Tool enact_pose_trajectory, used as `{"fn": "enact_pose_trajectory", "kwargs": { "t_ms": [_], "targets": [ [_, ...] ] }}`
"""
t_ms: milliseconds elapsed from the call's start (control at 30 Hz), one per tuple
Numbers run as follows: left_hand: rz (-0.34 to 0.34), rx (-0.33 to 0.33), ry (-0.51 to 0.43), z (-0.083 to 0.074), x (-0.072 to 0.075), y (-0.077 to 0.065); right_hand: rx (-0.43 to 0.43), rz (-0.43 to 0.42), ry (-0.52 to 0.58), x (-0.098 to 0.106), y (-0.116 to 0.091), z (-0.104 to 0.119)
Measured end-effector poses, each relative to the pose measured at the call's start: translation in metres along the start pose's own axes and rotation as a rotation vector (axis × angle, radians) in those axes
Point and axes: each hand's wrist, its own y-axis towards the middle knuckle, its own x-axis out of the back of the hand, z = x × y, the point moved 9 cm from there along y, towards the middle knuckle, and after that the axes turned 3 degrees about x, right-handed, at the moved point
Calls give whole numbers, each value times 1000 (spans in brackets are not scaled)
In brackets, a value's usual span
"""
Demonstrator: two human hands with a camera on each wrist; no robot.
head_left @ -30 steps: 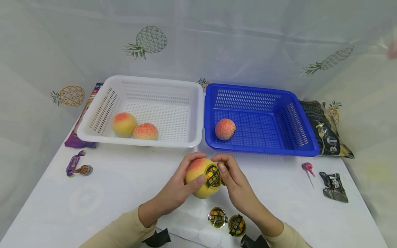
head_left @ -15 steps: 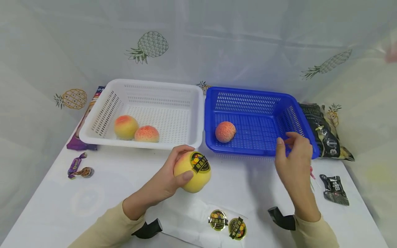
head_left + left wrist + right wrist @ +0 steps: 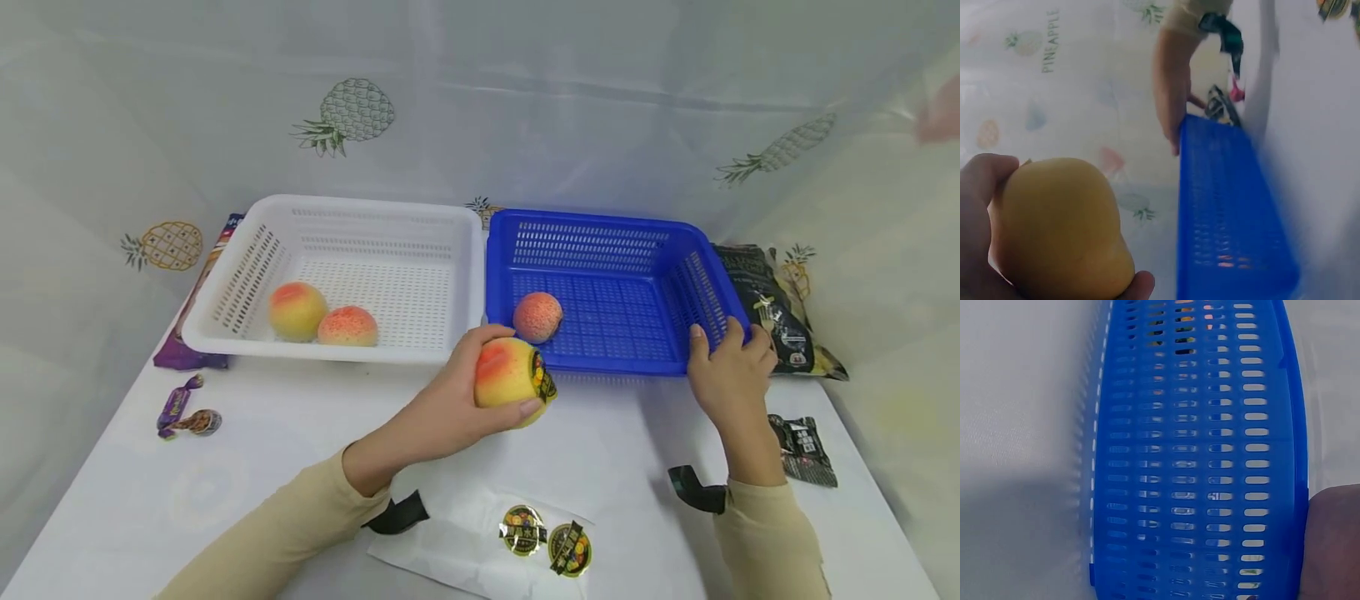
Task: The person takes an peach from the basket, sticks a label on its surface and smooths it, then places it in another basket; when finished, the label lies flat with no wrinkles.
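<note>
My left hand (image 3: 459, 398) holds a yellow-and-red peach (image 3: 501, 375), thumb in front, just before the blue basket's front left part. On the peach's right side sits a round black-and-gold sticker (image 3: 542, 379). My right hand (image 3: 731, 379) grips the front right corner of the blue plastic basket (image 3: 600, 363), its fingers at the rim. One reddish peach (image 3: 537, 317) lies inside that basket. In the left wrist view the held peach (image 3: 1063, 228) is near, with the basket's side (image 3: 1229, 200) beyond. Slotted basket wall (image 3: 1179, 450) fills most of the right wrist view.
A white basket (image 3: 337, 353) with two peaches (image 3: 297, 310) stands left of the blue one. Two stickers (image 3: 523, 531) lie on a white backing sheet (image 3: 442, 542) in front. Wrapped candies (image 3: 176, 404) lie at left, a black packet (image 3: 806, 450) and a snack bag (image 3: 780, 308) at right.
My right hand let go near the held peach, swung right, and now grips the blue basket's corner. The left hand moved the peach left, then right and up toward the blue basket.
</note>
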Motion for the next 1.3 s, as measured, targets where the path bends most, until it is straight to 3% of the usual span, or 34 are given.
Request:
{"fn": "enact_pose_trajectory", "kwargs": {
  "t_ms": [133, 200, 300, 400, 533, 733, 1000, 1167, 1300],
  "targets": [
    [-95, -27, 133, -24, 7, 49, 10, -4, -11, 2, 2, 0],
    [-139, 20, 214, -30, 13, 80, 11, -14, -16, 2, 2, 1],
    [-190, 98, 410, -37, 24, 127, 19, -37, -17, 3, 2, 1],
    [-192, 156, 562, -40, 32, 163, 36, -64, -10, 4, 1, 2],
    [-119, 176, 596, -34, 28, 193, 53, -87, -2, 4, 0, 1],
    [-18, 177, 744, -11, 12, 214, 77, -121, -7, 4, -2, 2],
    [45, 296, 711, 25, 7, 220, 92, -89, 3, 0, -4, 4],
    [78, 345, 694, 32, 0, 223, 85, -95, 10, 3, -3, 2],
    [81, 367, 749, 32, -1, 223, 82, -102, 13, 3, -2, 1]
  ]
}}
